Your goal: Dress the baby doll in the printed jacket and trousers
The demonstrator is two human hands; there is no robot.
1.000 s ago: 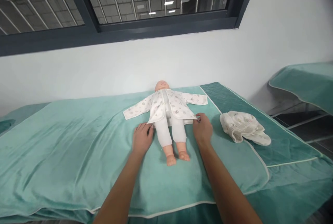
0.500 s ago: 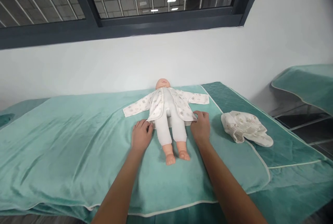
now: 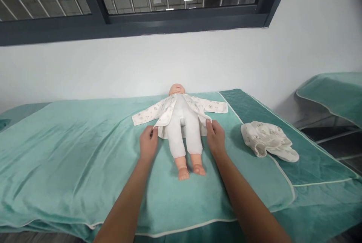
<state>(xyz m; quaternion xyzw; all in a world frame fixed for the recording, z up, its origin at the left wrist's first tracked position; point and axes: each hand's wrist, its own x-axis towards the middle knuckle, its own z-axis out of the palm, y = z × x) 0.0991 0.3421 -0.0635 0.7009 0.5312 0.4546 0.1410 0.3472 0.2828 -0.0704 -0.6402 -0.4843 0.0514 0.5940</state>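
Observation:
A baby doll (image 3: 181, 133) with a white cloth body lies on its back, head towards the wall and feet towards me. It wears a white patterned baby jacket (image 3: 151, 113), open down the front with both sleeves spread out sideways. My left hand (image 3: 148, 143) pinches the lower corner of the left front panel and holds it a little outward. On the other side, my right hand (image 3: 215, 137) is closed on the lower edge of the right front panel. The back of the jacket shows beneath the doll's hips.
A crumpled white patterned baby garment (image 3: 267, 139) lies right of the doll. Green blankets (image 3: 70, 160) with pale edging cover the bed. A white wall (image 3: 127, 66) and dark-framed window (image 3: 181, 20) stand behind. Another green-covered surface (image 3: 336, 92) is at the far right.
Both hands have lifted the jacket's front corners; the left one has moved slightly left and up. The front panels are drawn wider apart, baring more of the doll's torso.

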